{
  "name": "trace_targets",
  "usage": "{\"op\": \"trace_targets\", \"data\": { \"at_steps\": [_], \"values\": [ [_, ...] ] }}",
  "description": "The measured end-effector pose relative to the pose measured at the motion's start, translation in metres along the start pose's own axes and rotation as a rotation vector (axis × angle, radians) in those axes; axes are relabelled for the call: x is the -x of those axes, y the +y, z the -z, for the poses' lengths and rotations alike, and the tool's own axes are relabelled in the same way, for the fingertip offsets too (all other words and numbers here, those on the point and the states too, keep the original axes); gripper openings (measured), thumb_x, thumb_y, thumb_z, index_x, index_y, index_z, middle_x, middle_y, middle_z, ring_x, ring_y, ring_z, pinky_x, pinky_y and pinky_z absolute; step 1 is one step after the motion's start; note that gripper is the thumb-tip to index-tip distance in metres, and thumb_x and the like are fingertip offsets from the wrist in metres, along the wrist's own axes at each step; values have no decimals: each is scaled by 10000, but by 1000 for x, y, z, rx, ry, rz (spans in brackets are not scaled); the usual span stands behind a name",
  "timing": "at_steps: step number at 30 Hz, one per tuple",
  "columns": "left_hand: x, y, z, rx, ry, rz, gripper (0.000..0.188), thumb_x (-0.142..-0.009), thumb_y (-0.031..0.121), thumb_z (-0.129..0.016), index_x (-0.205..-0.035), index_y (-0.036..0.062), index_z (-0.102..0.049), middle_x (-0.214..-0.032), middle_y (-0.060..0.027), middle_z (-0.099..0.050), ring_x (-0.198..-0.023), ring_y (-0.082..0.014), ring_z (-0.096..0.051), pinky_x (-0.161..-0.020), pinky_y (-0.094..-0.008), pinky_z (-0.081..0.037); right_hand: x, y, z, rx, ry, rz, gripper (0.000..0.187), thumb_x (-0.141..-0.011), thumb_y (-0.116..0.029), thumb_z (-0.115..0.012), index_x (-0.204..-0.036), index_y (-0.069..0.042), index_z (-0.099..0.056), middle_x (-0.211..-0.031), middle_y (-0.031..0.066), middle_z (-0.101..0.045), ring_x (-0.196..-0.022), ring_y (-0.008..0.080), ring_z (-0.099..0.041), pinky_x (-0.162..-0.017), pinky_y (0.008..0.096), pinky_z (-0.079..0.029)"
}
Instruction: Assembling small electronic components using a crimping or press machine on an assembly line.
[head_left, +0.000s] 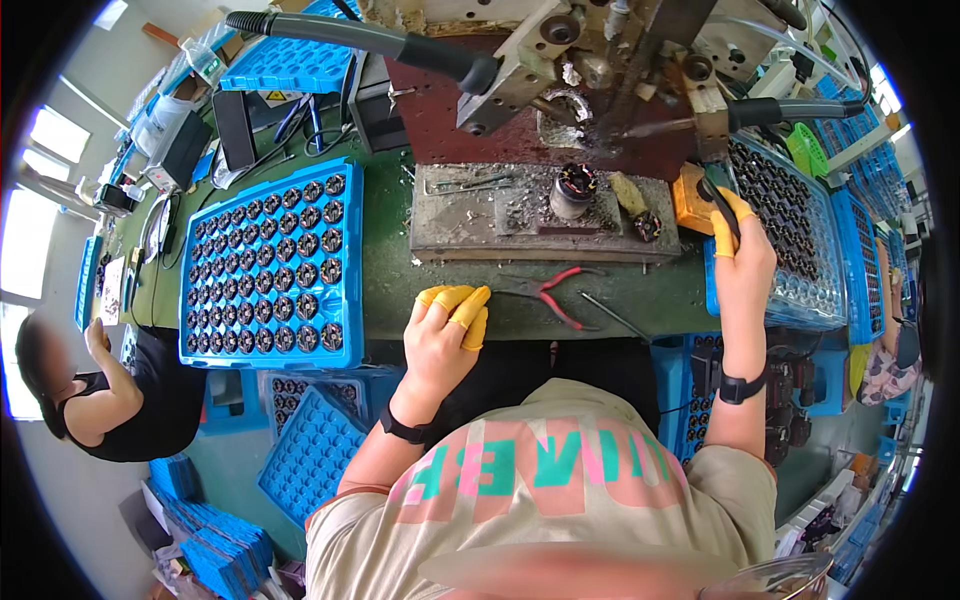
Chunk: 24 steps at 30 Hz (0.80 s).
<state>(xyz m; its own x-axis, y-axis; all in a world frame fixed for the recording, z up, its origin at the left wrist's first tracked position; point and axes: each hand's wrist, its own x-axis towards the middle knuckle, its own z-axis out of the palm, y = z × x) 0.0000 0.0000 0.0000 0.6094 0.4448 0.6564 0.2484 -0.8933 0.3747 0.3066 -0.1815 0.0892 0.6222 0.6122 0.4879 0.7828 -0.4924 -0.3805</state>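
My left hand (447,322), yellow covers on its fingers, is curled closed at the bench's front edge; what it holds, if anything, is hidden. Just right of it lie red-handled pliers (562,300), jaws toward that hand. My right hand (742,238), also with yellow finger covers, grips a slim black object (720,208) beside an orange block-like container (691,200). Between the hands, a round black part with copper-coloured bits (577,181) sits on a metal cup (570,205) on the worn metal base (460,238). Another such part (648,226) rests at the base's right end.
A blue tray (353,260) of round black parts stands left; a clear tray (820,285) of similar parts stands right. Machine arms (540,60) overhang the base. A thin metal rod (612,314) lies by the pliers. A co-worker (110,390) sits left.
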Motion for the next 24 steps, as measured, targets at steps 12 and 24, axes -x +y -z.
{"op": "trace_targets", "data": {
  "at_steps": [12, 24],
  "values": [
    [-3, 5, -2, -22, 5, 18, 291, -743, 17, -751, -1027, 77, -732, -960, -62, -650, -867, -281, -630, -770, -361, -529, 15, -76, 4, -430, 111, 259, 196, -925, -82, -700, -1078, 2, -611, -993, 143, -660, -823, 267, -665, -705, 326, -531],
    [-1, 4, -3, -16, 9, 19, 291, -751, 19, -753, -1036, 76, -736, -954, -67, -649, -852, -286, -628, -778, -364, -533, -7, -121, -9, -238, 247, 373, 215, -870, -46, -738, -1027, 5, -600, -937, 120, -682, -769, 303, -678, -641, 349, -542]
  ]
}}
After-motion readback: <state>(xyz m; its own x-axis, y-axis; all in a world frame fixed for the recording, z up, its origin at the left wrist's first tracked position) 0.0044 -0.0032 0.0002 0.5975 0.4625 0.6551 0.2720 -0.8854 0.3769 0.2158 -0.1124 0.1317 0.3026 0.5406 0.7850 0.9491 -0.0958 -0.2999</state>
